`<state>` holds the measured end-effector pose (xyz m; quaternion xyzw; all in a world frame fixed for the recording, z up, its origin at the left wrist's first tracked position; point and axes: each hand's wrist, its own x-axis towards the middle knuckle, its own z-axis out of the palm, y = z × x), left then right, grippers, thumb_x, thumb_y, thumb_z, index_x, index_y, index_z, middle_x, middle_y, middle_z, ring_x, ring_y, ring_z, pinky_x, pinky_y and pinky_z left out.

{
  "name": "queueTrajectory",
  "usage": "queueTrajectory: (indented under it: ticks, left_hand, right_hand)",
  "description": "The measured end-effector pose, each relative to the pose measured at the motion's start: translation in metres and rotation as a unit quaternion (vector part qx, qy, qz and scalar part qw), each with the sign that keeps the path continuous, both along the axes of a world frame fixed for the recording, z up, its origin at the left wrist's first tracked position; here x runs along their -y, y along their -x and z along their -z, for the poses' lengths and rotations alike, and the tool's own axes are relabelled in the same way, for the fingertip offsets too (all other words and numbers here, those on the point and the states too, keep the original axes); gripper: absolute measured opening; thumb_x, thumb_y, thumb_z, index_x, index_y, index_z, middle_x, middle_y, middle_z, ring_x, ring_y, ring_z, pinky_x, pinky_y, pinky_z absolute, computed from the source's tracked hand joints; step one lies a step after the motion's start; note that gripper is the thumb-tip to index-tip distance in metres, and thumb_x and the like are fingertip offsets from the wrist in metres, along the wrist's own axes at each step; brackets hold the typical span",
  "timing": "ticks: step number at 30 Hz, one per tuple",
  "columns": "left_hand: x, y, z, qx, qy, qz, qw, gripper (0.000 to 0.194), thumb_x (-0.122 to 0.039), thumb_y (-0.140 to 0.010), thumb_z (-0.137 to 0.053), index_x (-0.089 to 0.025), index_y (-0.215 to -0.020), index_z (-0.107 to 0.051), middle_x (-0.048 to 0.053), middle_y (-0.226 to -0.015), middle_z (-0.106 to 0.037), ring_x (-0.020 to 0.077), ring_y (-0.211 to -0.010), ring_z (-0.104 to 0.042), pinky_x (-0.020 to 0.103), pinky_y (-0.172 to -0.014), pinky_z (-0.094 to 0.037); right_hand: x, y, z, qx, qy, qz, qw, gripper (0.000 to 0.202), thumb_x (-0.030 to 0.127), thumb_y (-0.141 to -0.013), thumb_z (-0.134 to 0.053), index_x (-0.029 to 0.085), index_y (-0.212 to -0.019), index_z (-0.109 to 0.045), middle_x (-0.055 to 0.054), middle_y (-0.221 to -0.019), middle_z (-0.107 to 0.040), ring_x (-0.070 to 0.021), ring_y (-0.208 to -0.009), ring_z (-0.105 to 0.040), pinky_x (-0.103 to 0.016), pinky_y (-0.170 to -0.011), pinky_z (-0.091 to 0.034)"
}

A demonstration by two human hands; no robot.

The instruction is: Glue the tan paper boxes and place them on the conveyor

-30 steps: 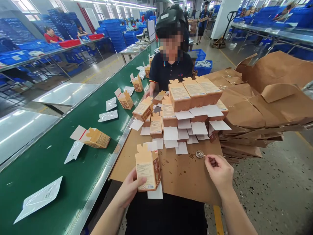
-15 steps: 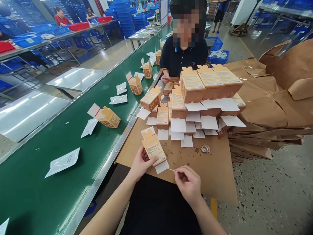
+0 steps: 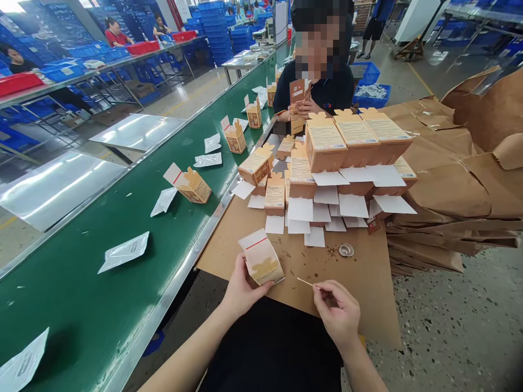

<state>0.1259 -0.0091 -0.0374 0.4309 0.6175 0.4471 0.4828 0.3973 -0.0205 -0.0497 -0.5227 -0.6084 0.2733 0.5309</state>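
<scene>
My left hand [image 3: 247,288] grips a small cardboard box [image 3: 265,267] by its lower sides. The box's white-lined lid, with a red strip, stands up at the far side. In my right hand [image 3: 337,305], a thin pale stick [image 3: 304,281] is pinched between thumb and fingers, its tip pointing left toward the box but apart from it. Beyond my hands, a stack of tan cartons [image 3: 327,149] rests on the brown cardboard sheet [image 3: 363,294], their white flaps hanging toward me. A small clear round dish [image 3: 346,250] lies near dark specks on the sheet.
To the left runs a green conveyor belt [image 3: 171,239] carrying open boxes [image 3: 196,186] and silvery pouches [image 3: 125,251]. Across the stack a co-worker [image 3: 339,90] holds a brown carton [image 3: 300,98]. Large brown paper bags [image 3: 445,179] are piled at the right.
The box in my left hand has turned upright, its lid and top flaps facing me. My right hand has drawn away to the right with the stick. The co-worker has raised a carton.
</scene>
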Motion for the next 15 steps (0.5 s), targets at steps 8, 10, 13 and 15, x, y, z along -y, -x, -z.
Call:
queueTrajectory:
  ticks: [8,10,13,15]
  left_hand:
    - [0.013,-0.014,0.018,-0.084,0.004,-0.013,0.996,0.065,-0.043,-0.066,-0.106,-0.036,-0.118,-0.066,0.009,-0.115,-0.082,0.0467,-0.112,-0.082,0.060,-0.094,-0.064]
    - [0.013,-0.014,0.020,-0.084,-0.007,-0.018,0.996,0.065,-0.043,-0.066,-0.107,-0.036,-0.117,-0.066,0.010,-0.114,-0.082,0.0464,-0.109,-0.082,0.060,-0.093,-0.064]
    - [0.008,0.011,0.016,-0.089,-0.031,-0.070,0.993,0.070,-0.047,-0.064,-0.108,-0.036,-0.119,-0.066,0.010,-0.115,-0.082,0.0477,-0.113,-0.082,0.061,-0.097,-0.065]
    - [0.005,0.048,0.006,-0.115,-0.054,-0.165,0.978,0.079,-0.055,-0.064,-0.109,-0.034,-0.124,-0.061,0.010,-0.121,-0.082,0.0476,-0.120,-0.081,0.062,-0.102,-0.066]
  right_hand:
    - [0.008,-0.007,-0.006,-0.017,-0.012,0.013,1.000,0.033,0.039,-0.112,-0.077,0.023,-0.083,-0.081,-0.004,-0.072,-0.073,-0.0155,-0.057,-0.067,-0.024,-0.051,-0.058]
    - [0.008,-0.003,-0.009,-0.019,-0.017,0.001,1.000,0.032,0.037,-0.112,-0.077,0.023,-0.083,-0.081,-0.004,-0.072,-0.073,-0.0156,-0.056,-0.066,-0.024,-0.050,-0.057]
    - [0.011,-0.003,-0.012,-0.025,-0.022,0.001,0.999,0.030,0.036,-0.111,-0.079,0.023,-0.084,-0.081,-0.004,-0.072,-0.072,-0.0157,-0.054,-0.065,-0.025,-0.048,-0.055]
    - [0.016,-0.009,-0.012,-0.031,-0.031,0.017,0.999,0.028,0.037,-0.110,-0.082,0.024,-0.085,-0.082,-0.003,-0.072,-0.073,-0.0161,-0.054,-0.066,-0.026,-0.047,-0.055]
